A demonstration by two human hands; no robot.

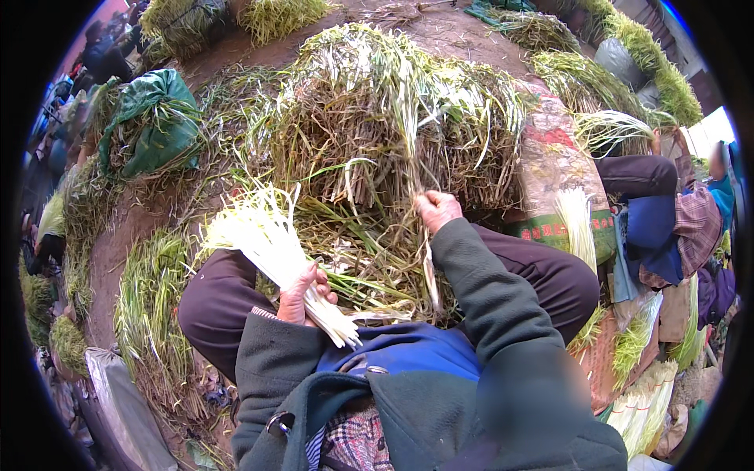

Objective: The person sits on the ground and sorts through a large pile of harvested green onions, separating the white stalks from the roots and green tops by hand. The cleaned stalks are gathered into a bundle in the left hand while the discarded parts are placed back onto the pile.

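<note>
My left hand (303,297) is closed around a bunch of pale, peeled chive-like stalks (277,250). Their cut white ends point down toward my lap, and the yellowish tips fan out over my left knee. My right hand (439,210) grips a strand of untrimmed stalks (410,132) with dry brown leaves, in front of a large heap of the same plants (347,129). A loose white stalk end hangs below that fist. Between my knees lies a litter of stripped leaves (359,247). My right fingers are partly hidden.
A printed woven sack (556,159) lies at right, with a pale bundle (576,221) on its lower end. Another person's leg (639,176) is beyond it. At left are a green sack (156,126), a pile of green stalks (153,306) and a grey plastic sheet (126,406).
</note>
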